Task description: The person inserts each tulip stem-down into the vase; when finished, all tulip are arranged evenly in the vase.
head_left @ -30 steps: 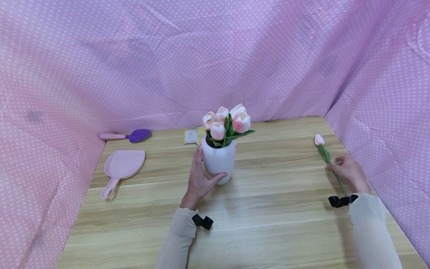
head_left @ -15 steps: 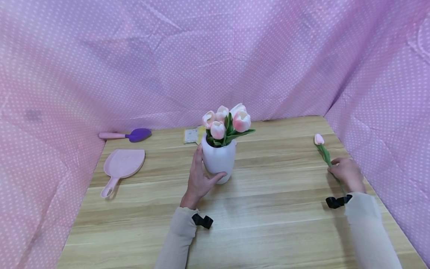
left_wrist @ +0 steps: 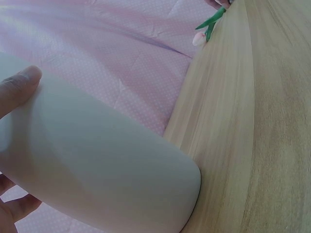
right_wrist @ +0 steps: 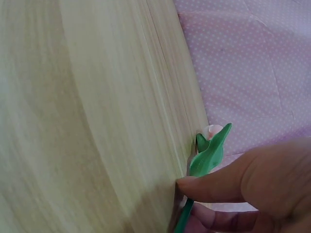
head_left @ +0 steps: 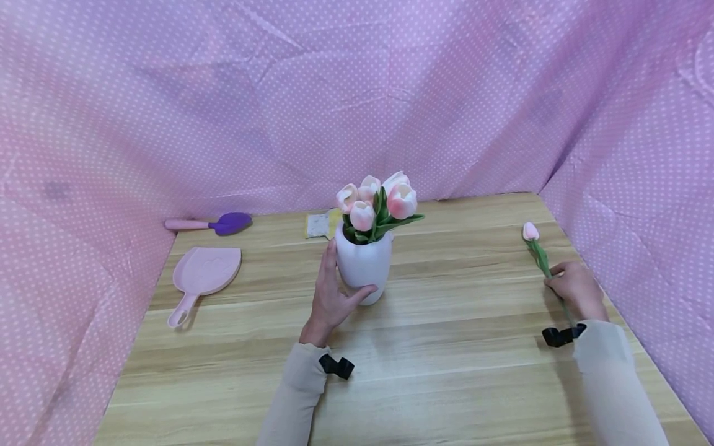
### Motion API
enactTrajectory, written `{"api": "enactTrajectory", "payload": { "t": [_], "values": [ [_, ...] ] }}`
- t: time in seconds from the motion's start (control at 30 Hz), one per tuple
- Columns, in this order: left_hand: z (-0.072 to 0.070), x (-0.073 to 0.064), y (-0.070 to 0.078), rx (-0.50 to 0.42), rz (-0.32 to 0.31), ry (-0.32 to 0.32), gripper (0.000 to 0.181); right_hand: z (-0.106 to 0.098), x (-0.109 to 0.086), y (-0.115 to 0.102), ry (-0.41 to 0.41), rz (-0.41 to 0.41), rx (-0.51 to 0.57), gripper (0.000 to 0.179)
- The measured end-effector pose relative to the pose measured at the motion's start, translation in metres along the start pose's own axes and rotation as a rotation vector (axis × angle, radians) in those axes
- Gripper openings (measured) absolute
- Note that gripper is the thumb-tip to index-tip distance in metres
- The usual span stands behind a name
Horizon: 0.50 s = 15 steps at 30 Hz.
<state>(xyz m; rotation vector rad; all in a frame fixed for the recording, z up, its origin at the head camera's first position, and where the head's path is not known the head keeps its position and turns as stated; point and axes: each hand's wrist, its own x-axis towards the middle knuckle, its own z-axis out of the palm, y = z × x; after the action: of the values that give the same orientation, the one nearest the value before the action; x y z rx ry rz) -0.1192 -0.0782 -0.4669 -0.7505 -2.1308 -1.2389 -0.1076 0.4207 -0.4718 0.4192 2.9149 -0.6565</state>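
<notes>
In the head view a white vase (head_left: 365,263) stands upright mid-table, holding several pale pink tulips (head_left: 401,201) with green leaves. My left hand (head_left: 329,303) grips the vase from its left side, thumb across the front low down. The left wrist view shows the vase wall (left_wrist: 121,160) close up, with the thumb on it and other fingers around the far side. At the right, my right hand (head_left: 577,288) pinches the stem of a single tulip (head_left: 538,254) lying along the table. Thumb and fingers meet at the stem below the leaves (right_wrist: 211,155) in the right wrist view.
A pink dustpan (head_left: 206,272) lies on the left of the wooden table (head_left: 446,371). Behind it is a purple trowel (head_left: 231,224) with a pink handle. A small yellow and white packet (head_left: 318,225) sits partly behind the vase. Polka-dot pink cloth (head_left: 334,93) surrounds the table's back and sides.
My right hand's fingers have closed on the tulip stem, and the hand has shifted slightly left. The left hand and the vase have stayed in place.
</notes>
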Motion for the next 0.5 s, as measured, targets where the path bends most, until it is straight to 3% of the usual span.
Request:
{"api": "enactTrajectory", "payload": {
  "t": [0.37,0.5],
  "values": [
    [-0.0003,0.0010,0.0006,0.012,0.001,0.008,0.106,-0.0022,-0.0077,0.0008,-0.027,-0.004,0.001,0.031],
    [-0.0005,0.0004,0.0012,0.015,-0.008,0.003,0.106,0.0002,-0.0049,0.0031,-0.114,0.019,0.133,0.032]
  ]
}}
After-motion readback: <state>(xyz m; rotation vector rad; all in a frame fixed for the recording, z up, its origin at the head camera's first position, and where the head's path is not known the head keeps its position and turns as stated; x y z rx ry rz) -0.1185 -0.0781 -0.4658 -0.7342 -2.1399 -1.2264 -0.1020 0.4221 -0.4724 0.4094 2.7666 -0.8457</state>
